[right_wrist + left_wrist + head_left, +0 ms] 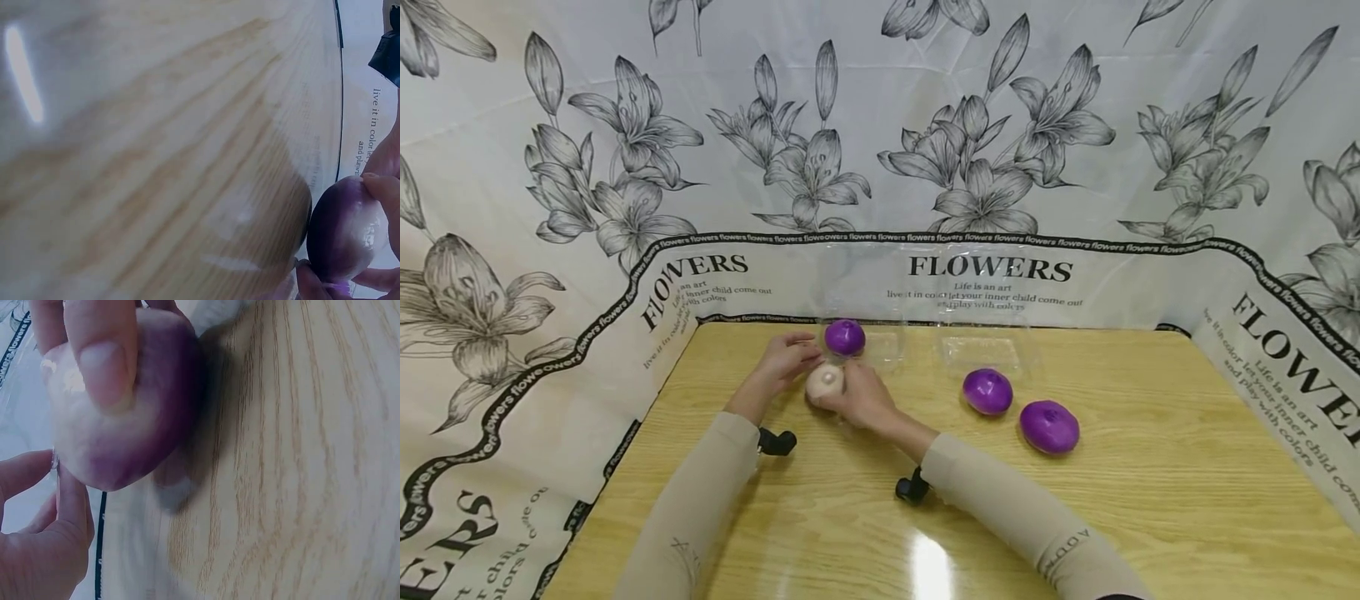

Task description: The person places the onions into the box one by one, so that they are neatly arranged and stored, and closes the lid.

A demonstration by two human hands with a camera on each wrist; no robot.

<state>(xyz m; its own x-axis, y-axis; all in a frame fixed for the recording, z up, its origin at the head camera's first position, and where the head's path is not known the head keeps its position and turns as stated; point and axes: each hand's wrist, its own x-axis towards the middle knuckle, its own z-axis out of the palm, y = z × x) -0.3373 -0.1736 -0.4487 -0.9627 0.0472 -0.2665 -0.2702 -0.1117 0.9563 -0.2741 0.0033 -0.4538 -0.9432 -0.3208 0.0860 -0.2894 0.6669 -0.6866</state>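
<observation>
One onion [824, 380] clamped in R hand [867, 400] fingers; L hand [784, 360] fingers look pinched on box [887, 347] rim. Best keep rim steady, onion grip light w/o squeezing.

4 onions [823, 381] [845, 337] [988, 392] [1049, 427], 2 clear containers [886, 347] [981, 353].

On backdrop cloth [1127, 287], "FLOWERS" is printed in big caps at ctr & L; at R & lower L it's cut by the pic edge. Under ctr one, in sm. type, can be read: "Life is an art / live it in color let your inner child come out / and play with colors". "flowers" is rptd along blk band [1135, 246]. Prints on L sleeve [700, 492] & R sleeve [1007, 500] can't be read w/ certainty.
</observation>
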